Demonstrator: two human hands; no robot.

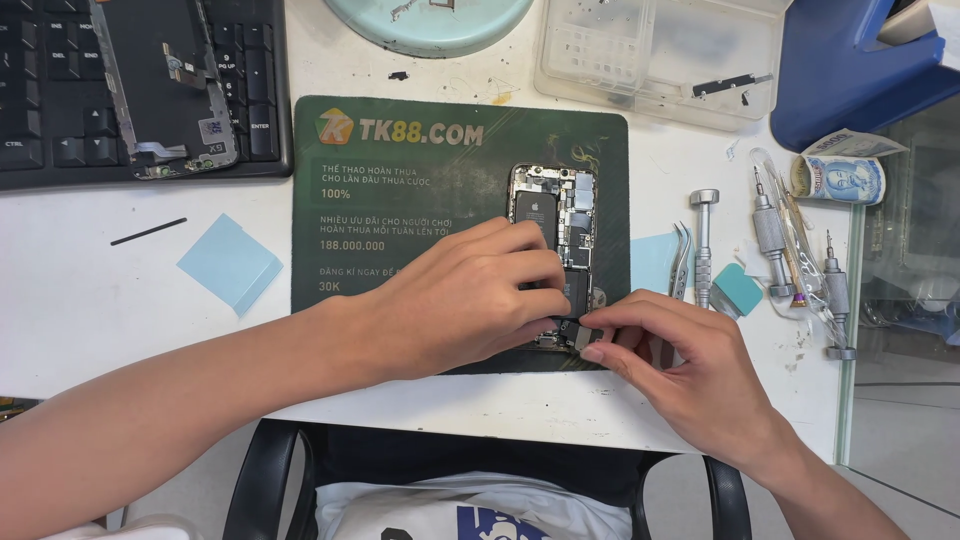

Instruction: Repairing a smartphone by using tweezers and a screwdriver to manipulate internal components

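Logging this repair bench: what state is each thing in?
Phone: back open, insides showing, flat on the green mat.
Left hand: resting on phone.
Right hand: pinching its lower end.
Tweezers: lying unused.
Screwdrivers: lying unused.
Clear box: lid open.

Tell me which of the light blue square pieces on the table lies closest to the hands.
The small teal square, right of the tweezers, lies closest, just above the right hand. The larger pale blue square lies far off, left of the green mat.

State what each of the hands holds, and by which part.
Left hand steadies the opened phone across its lower half; right hand pinches a small part at its bottom edge.
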